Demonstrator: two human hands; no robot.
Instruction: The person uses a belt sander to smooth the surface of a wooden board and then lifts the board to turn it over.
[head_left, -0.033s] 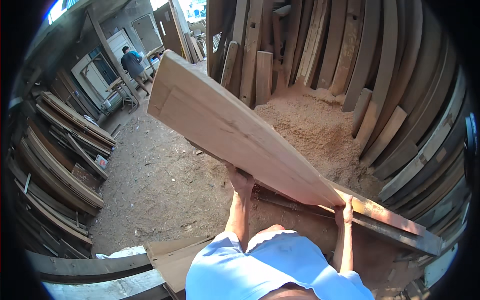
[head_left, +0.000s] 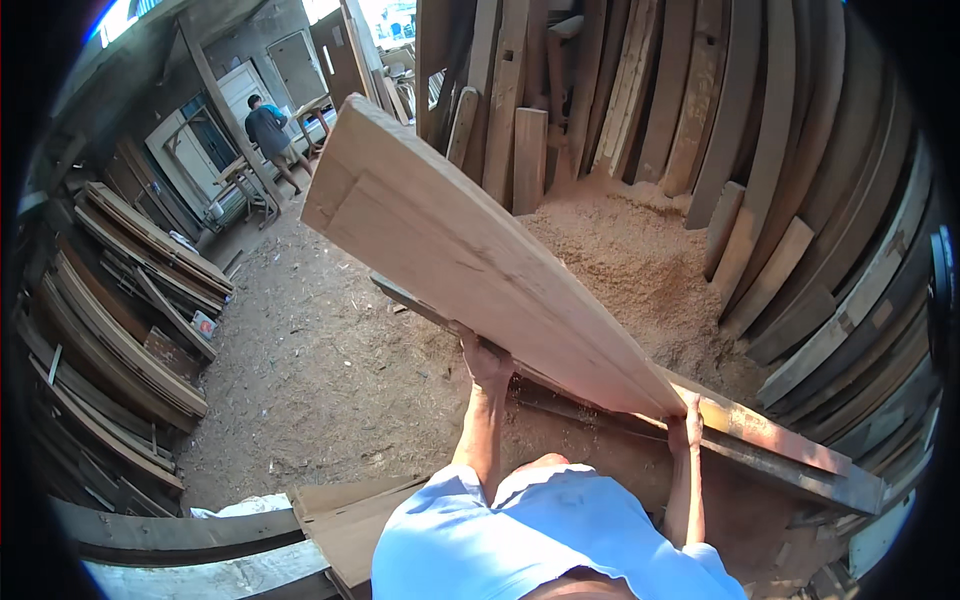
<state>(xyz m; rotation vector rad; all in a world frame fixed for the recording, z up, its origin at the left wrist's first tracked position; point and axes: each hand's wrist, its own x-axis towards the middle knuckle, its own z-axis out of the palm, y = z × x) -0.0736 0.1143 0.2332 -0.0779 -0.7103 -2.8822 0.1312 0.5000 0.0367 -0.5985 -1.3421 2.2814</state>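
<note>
A long, wide wooden plank [head_left: 455, 255] slants across the middle, tipped on its edge with its broad face toward me. Its far end rises at the upper left. My left hand [head_left: 487, 363] grips the lower edge partway along, its fingers mostly hidden behind the wood. At the near right end, my right hand [head_left: 687, 425] is closed round the plank with the thumb up. Under the plank runs a long, narrow bench-like bed [head_left: 790, 465], whose far tip shows beyond my left hand. Fine chips hang in the air beneath the plank.
Sawdust [head_left: 620, 250] is heaped beyond the plank. Tall boards [head_left: 740, 110] lean along the right and back; stacked boards [head_left: 130, 330] line the left. More planks [head_left: 350, 525] lie at the lower left. Another person [head_left: 268, 135] stands by a workbench at the far left.
The plank's far end has shifted slightly to the right, exposing more of the bed's far tip. Both hands keep their grip. The other person has shifted a little.
</note>
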